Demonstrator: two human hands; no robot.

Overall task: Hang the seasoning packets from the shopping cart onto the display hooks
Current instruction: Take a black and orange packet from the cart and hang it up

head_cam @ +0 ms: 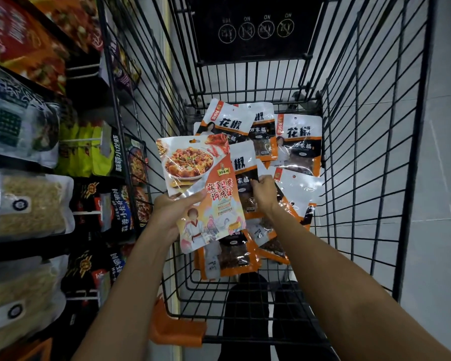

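Note:
My left hand (173, 212) holds a mapo tofu seasoning packet (201, 188), orange and white with a dish photo, above the left side of the black wire shopping cart (362, 152). My right hand (264, 192) reaches down into the cart and pinches the edge of a white-and-orange peppercorn packet (245, 178). Several more peppercorn packets (298, 142) lie piled on the cart floor. Display hooks (85, 139) with hanging packets are on the left.
Shelving on the left carries hanging bags: noodles (29, 204), green packets (81, 149) and black crayfish seasoning packets (104, 207). An orange cart corner bumper (175, 327) sits near my left arm. The folded child seat flap (253, 24) stands at the cart's far end. Grey floor lies to the right.

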